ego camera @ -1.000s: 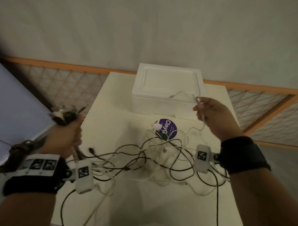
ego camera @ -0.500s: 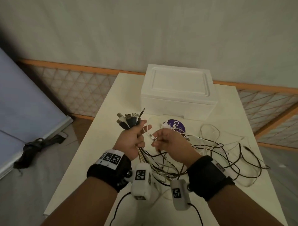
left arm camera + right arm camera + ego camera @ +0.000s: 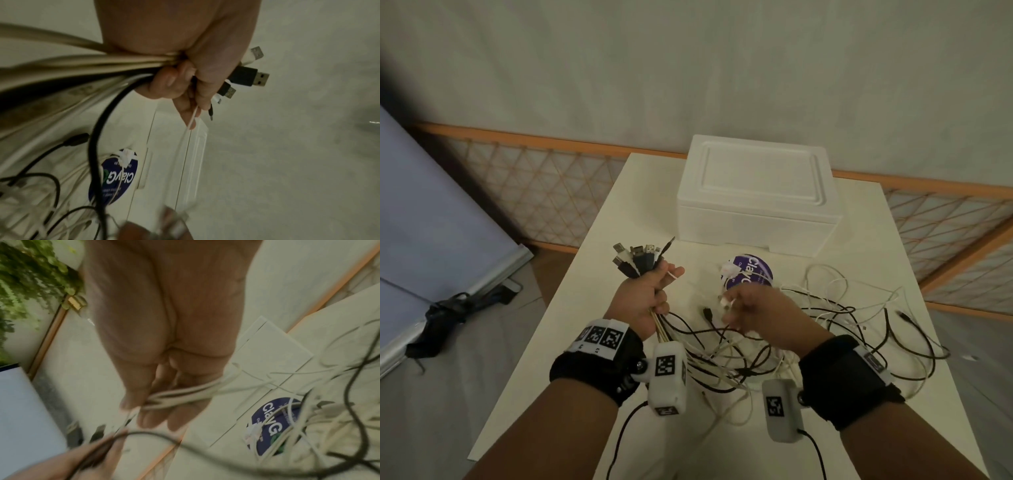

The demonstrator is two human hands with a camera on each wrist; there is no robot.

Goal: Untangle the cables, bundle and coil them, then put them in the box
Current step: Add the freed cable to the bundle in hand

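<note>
Cables (image 3: 825, 329) tangled on white table (image 3: 640, 205); left hand (image 3: 645, 296) grips plugs (image 3: 640, 258), right hand (image 3: 753, 310) pinches white cable.

White box (image 3: 756, 192), black and white cables (image 3: 825, 329), purple sticker (image 3: 756, 274)

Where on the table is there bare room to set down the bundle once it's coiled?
Bare patches of the table: the far-left strip beside the foam box, and the near-left edge beneath the left hand. The middle and right are crowded with loose cables and a purple disc.
</note>
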